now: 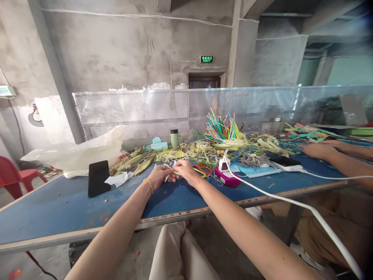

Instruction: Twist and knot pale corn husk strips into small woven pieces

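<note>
My left hand, with a gold beaded bracelet at the wrist, is closed on a thin pale strip that looks like corn husk. My right hand meets it fingertip to fingertip, its fingers pinched at the same spot. Both hands are just above the blue table. Beyond them lies a heap of pale husk scraps. Red and yellow loops of cord lie close to the right hand. My fingers partly hide the strip.
On the left are a black phone, crumpled white paper and a plastic bag. Behind stand a green tumbler and coloured stems. A magenta box and white cable are right. Another person's hands work far right.
</note>
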A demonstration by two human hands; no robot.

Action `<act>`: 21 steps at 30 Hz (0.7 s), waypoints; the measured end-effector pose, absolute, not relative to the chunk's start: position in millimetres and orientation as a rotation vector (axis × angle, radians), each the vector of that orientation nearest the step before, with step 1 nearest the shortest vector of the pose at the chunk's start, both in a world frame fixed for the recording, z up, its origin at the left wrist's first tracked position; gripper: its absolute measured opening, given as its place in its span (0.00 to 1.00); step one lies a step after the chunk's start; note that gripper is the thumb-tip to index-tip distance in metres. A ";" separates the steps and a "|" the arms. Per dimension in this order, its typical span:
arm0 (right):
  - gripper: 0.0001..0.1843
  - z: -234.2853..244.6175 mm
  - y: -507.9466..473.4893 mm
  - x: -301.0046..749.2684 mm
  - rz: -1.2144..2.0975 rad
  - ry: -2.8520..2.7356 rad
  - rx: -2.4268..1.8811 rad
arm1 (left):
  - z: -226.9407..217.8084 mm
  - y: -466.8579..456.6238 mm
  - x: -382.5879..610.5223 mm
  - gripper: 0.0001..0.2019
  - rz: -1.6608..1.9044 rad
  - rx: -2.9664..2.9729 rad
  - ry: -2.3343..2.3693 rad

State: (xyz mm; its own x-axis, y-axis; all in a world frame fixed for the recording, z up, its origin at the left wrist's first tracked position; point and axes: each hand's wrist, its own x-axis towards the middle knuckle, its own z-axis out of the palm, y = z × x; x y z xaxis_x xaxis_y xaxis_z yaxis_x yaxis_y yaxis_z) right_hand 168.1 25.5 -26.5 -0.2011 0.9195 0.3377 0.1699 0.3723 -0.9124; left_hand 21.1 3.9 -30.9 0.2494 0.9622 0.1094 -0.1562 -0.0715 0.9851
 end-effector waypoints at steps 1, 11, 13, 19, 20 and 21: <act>0.08 -27.1 26.5 168.0 0.934 -1.637 -0.986 | -30.7 4.0 21.5 0.10 1.142 1.272 0.874; 0.05 -28.1 29.3 165.6 0.853 -1.625 -1.048 | -29.0 4.5 26.9 0.09 1.211 1.234 0.983; 0.04 -27.3 28.5 164.8 0.888 -1.606 -1.048 | -29.0 4.5 26.0 0.08 1.202 1.246 0.965; 0.05 -28.7 28.0 165.9 0.940 -1.592 -1.026 | -29.2 5.0 23.4 0.08 1.170 1.256 0.954; 0.06 -29.9 29.1 166.7 0.934 -1.597 -1.014 | -29.0 4.9 22.9 0.08 1.161 1.252 0.952; 0.06 -31.3 30.6 167.6 0.921 -1.600 -1.002 | -28.8 4.6 22.3 0.07 1.146 1.250 0.939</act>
